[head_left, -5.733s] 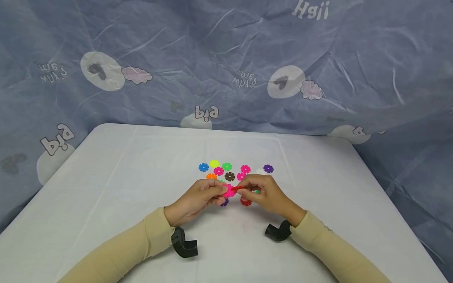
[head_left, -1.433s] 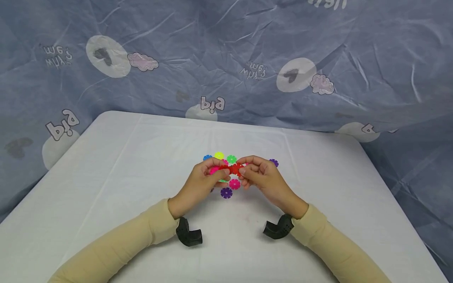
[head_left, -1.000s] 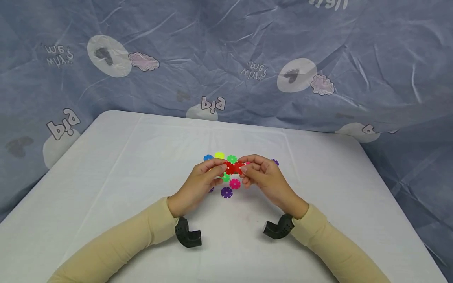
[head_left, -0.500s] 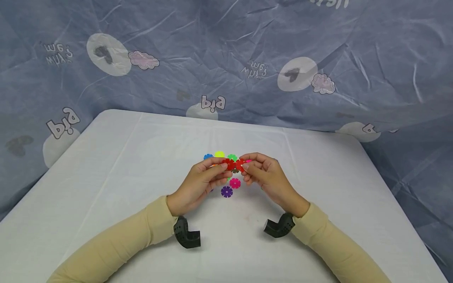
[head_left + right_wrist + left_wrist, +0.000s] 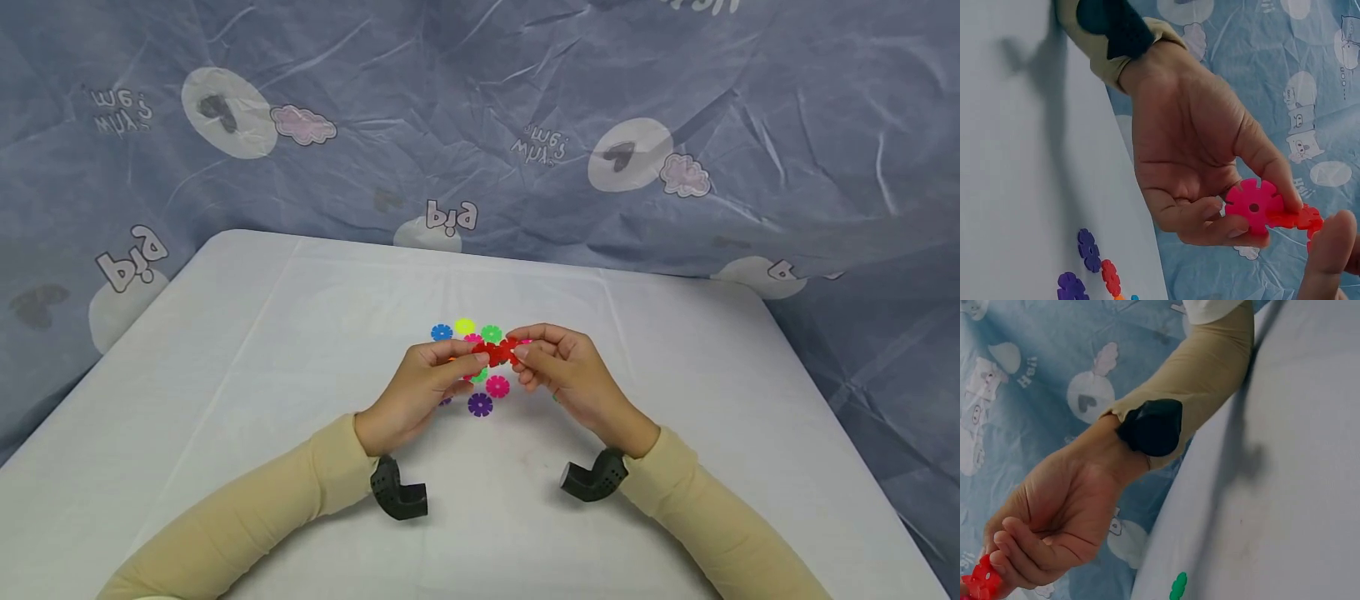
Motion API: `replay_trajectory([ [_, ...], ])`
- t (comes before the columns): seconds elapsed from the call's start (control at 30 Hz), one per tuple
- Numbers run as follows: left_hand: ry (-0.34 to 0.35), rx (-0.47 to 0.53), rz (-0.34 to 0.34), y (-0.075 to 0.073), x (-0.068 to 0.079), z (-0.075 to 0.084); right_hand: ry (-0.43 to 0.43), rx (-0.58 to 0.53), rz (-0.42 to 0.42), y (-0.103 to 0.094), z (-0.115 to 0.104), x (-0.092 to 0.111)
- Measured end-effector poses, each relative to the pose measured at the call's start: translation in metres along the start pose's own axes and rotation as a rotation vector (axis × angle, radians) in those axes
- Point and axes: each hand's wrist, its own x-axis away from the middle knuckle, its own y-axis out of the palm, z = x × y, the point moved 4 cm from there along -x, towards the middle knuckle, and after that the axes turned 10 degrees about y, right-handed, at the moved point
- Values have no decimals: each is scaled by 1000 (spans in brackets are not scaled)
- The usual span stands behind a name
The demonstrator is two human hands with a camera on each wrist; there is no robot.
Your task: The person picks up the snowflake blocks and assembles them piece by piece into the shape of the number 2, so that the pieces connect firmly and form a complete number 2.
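Note:
Thin notched snowflake discs are the things at hand. My left hand (image 5: 420, 392) pinches a joined piece; the right wrist view shows this hand (image 5: 1188, 137) from the palm side, with a pink snowflake disc (image 5: 1254, 206) and red discs (image 5: 1297, 217) slotted to it. My right hand (image 5: 573, 375) pinches a red snowflake disc (image 5: 510, 350), which meets the red discs (image 5: 492, 353) at the left fingertips. In the left wrist view a red disc (image 5: 984, 578) sits at the right hand's (image 5: 1066, 512) fingertips. Whether these red discs are fully slotted together I cannot tell.
Loose discs lie on the white table (image 5: 337, 333) below and behind the hands: blue (image 5: 441, 332), yellow (image 5: 464, 326), green (image 5: 491, 333), pink (image 5: 497, 387), purple (image 5: 480, 405). Others are partly hidden by the hands. A patterned curtain (image 5: 480, 125) hangs behind.
Earlier, my left hand held pink while the right brought a red disc to it; now a further red disc is in my right hand. Lately the hands shift slightly and the red discs turn.

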Motion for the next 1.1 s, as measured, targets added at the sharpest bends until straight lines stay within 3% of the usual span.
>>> replay_trajectory([
  [0.4,173,-132,-18,2,2,4,131,-59,1,0,4,-2],
  [0.83,146,-172,-92,1,0,4,159,-149,-57,0,6,-2],
  [1.1,-18,-14,-137,-1,-5,2,200,-187,-9,-1,11,-2],
])
